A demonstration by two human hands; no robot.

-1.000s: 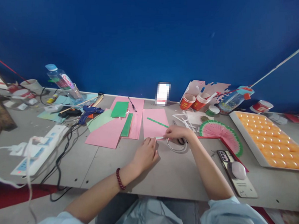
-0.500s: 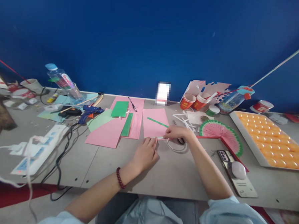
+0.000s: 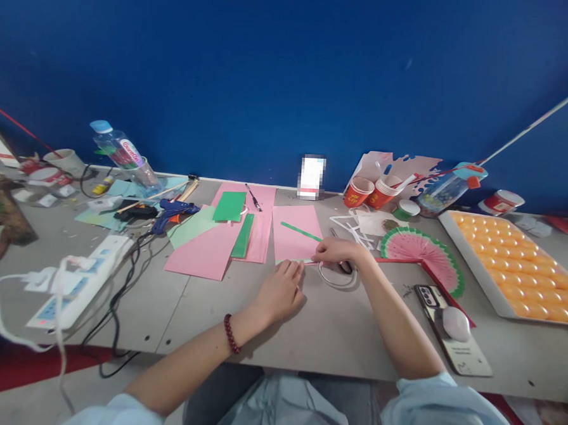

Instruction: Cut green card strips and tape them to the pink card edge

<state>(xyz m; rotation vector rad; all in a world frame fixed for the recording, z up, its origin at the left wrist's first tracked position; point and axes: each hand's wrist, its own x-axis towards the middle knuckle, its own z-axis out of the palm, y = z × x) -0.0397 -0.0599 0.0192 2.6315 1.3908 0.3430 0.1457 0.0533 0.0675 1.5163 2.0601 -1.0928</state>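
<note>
A pink sheet of paper lies flat before me with a thin green strip across it. Along its near edge runs a narrow white tape strip. My left hand rests flat, fingertips on that edge and strip. My right hand is closed in a pinch on the strip's right end. Just beyond it lies a white tape roll, seen as a ring, which the strip seems to come from. Scissors with dark handles are partly hidden under my right hand.
Pink and green papers, a blue glue gun and a power strip are on the left. To the right are red paper cups, a watermelon-patterned paper fan, a phone and a tray of orange balls.
My left hand has slid very slightly to the right and nearer me, uncovering more of the white strip at the paper's edge. My right hand keeps its pinch.
</note>
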